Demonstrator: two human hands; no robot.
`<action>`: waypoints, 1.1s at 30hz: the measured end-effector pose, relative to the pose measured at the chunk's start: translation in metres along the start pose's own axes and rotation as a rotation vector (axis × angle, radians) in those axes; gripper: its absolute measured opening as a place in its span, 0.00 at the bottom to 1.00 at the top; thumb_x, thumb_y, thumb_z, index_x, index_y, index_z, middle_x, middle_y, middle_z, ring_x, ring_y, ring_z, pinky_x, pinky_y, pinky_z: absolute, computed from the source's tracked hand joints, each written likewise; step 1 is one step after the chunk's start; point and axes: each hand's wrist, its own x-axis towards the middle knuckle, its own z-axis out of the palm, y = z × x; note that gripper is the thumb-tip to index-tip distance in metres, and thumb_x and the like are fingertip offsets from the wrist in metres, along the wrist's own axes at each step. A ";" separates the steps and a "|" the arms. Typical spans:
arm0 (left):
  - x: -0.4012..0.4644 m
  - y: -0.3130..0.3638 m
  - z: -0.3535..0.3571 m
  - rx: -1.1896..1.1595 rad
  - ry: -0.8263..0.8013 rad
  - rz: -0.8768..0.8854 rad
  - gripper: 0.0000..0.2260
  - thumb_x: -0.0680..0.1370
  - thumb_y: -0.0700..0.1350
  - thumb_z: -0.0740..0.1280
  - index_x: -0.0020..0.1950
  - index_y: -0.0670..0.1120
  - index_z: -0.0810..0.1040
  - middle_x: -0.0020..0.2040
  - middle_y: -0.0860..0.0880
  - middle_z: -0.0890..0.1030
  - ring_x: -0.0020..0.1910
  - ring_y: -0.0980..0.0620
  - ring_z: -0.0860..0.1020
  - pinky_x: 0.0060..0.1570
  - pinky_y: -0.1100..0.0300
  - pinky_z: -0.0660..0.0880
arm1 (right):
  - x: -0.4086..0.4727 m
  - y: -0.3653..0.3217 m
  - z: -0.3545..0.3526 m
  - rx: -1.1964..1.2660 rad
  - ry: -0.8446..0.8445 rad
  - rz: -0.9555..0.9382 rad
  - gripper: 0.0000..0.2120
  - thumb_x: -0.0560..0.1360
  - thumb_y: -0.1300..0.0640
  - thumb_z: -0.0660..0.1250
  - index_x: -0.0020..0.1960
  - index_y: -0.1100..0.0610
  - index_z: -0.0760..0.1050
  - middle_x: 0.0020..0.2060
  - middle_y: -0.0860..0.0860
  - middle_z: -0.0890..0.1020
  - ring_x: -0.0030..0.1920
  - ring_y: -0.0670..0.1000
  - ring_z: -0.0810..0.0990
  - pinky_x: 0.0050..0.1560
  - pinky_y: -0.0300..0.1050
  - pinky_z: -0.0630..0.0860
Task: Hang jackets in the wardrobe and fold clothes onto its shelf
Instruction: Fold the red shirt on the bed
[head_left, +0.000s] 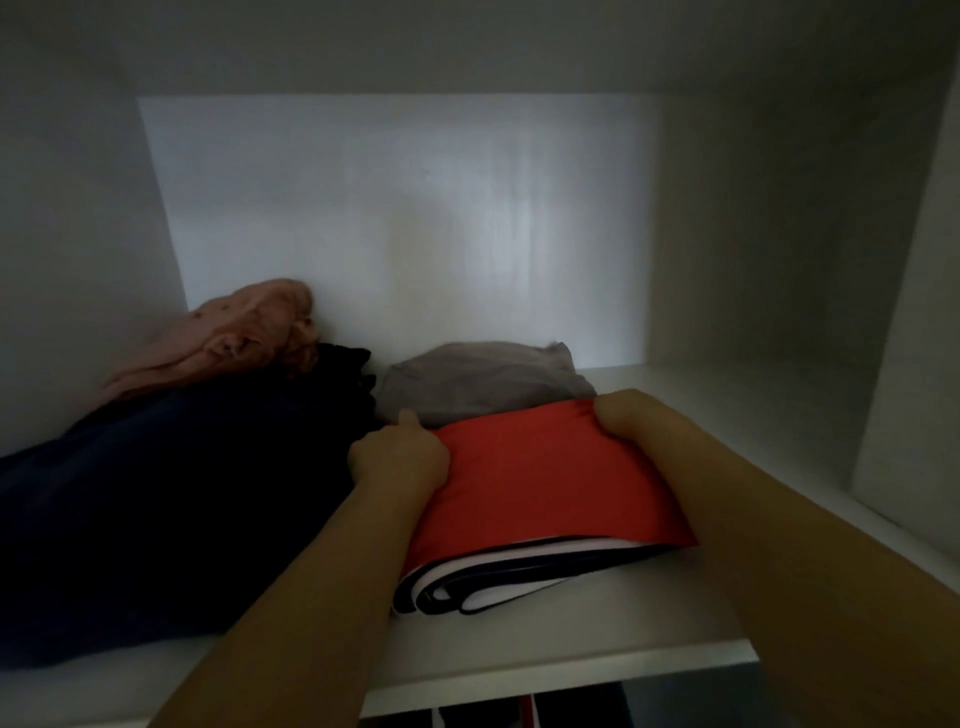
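On the white shelf (597, 613), a folded red garment (545, 478) lies at five o'clock from centre. The left hand (400, 454) grips its nine o'clock edge, fingers curled; the right hand (631, 415) clamps its one o'clock corner. A grey garment (483, 379) lies just behind it

Both hands on a folded red garment (550, 478) on the wardrobe shelf (597, 644)

Left hand (402, 454) and right hand (631, 415) grip its far corners; a grey garment (483, 379) lies behind.
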 end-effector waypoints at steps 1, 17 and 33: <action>0.000 0.001 -0.001 0.001 -0.010 0.001 0.21 0.77 0.47 0.54 0.70 0.45 0.62 0.67 0.39 0.73 0.63 0.39 0.74 0.53 0.50 0.67 | -0.004 0.001 -0.005 0.057 -0.013 -0.012 0.21 0.83 0.54 0.48 0.71 0.63 0.67 0.70 0.61 0.69 0.68 0.59 0.70 0.67 0.50 0.65; -0.094 0.055 -0.096 -0.218 0.283 0.621 0.18 0.81 0.50 0.54 0.67 0.43 0.67 0.64 0.40 0.71 0.61 0.40 0.70 0.54 0.48 0.70 | -0.209 0.039 -0.102 0.213 0.442 -0.098 0.07 0.77 0.58 0.61 0.51 0.59 0.76 0.51 0.56 0.73 0.52 0.52 0.73 0.44 0.38 0.67; -0.387 0.115 -0.141 -0.336 0.313 1.299 0.18 0.80 0.50 0.56 0.66 0.43 0.68 0.64 0.41 0.73 0.62 0.40 0.71 0.60 0.49 0.68 | -0.588 0.165 -0.131 -0.143 0.713 0.360 0.26 0.77 0.55 0.63 0.73 0.56 0.63 0.70 0.54 0.68 0.68 0.55 0.69 0.66 0.46 0.66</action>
